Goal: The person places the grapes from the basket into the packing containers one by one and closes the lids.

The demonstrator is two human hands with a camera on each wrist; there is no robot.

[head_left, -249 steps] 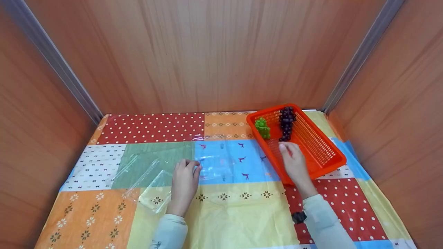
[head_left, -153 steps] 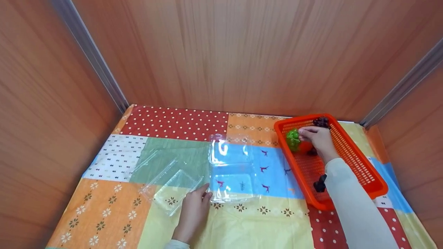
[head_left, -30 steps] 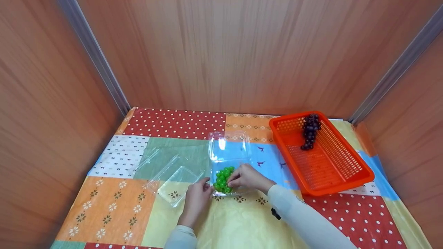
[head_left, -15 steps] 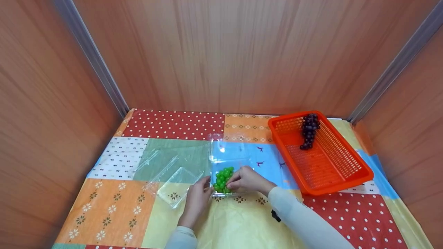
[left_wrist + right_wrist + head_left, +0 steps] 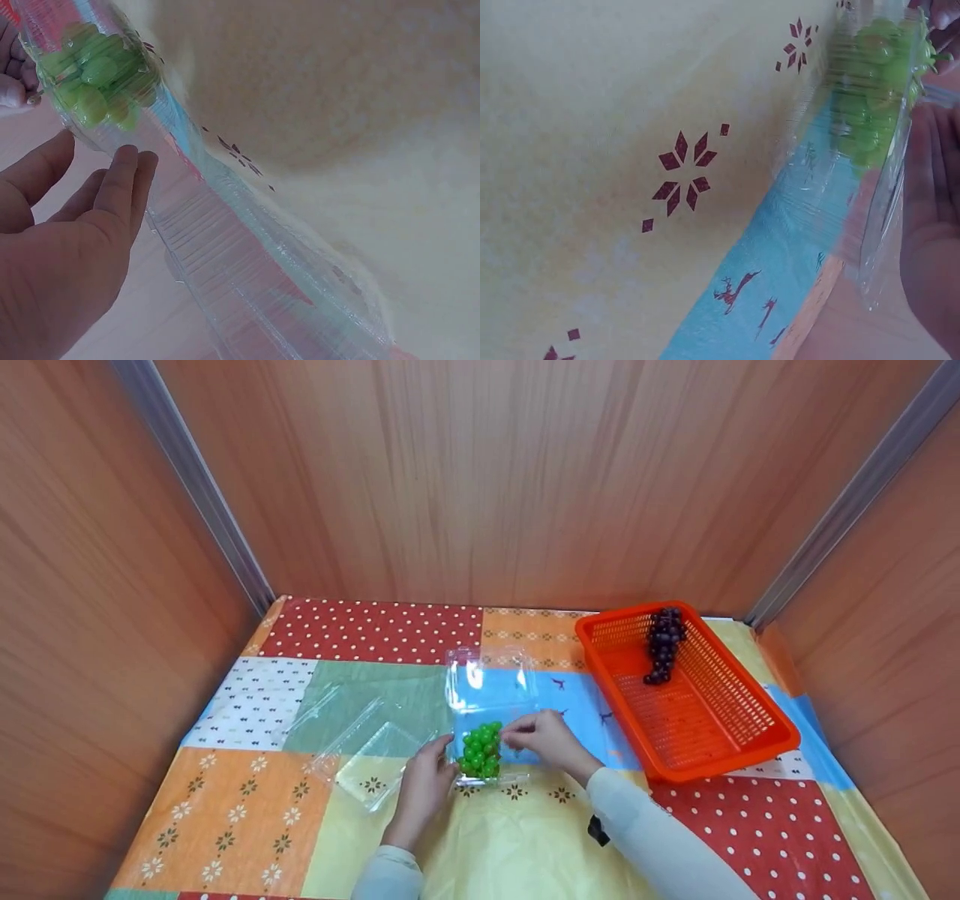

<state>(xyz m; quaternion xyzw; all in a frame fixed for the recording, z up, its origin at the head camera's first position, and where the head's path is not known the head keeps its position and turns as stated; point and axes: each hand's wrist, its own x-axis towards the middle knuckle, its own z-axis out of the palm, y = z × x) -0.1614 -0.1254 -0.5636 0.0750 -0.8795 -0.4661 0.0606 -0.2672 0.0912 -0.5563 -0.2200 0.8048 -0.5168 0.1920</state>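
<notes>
A bunch of green grapes (image 5: 480, 750) lies in the near half of a clear plastic clamshell box (image 5: 487, 690), whose lid is folded back on the far side. My left hand (image 5: 426, 784) rests at the box's left edge; in the left wrist view its fingers (image 5: 116, 187) are fairly straight beside the clear wall. My right hand (image 5: 551, 739) is just right of the grapes, its thumb and fingers slightly apart. Brownish stem shows near its fingertips in the left wrist view. The right wrist view shows that palm (image 5: 934, 225) alongside the box.
An orange perforated basket (image 5: 720, 720) stands at the right, with a dark purple grape bunch (image 5: 664, 645) inside. Another open clear plastic box (image 5: 367, 750) lies at the left on the patchwork tablecloth (image 5: 225, 810). Wooden panels (image 5: 480, 487) enclose the table.
The green grapes have gone from the basket into the clear box, carried by my right hand. In the last half second that hand has drawn slightly up and away from the grapes.
</notes>
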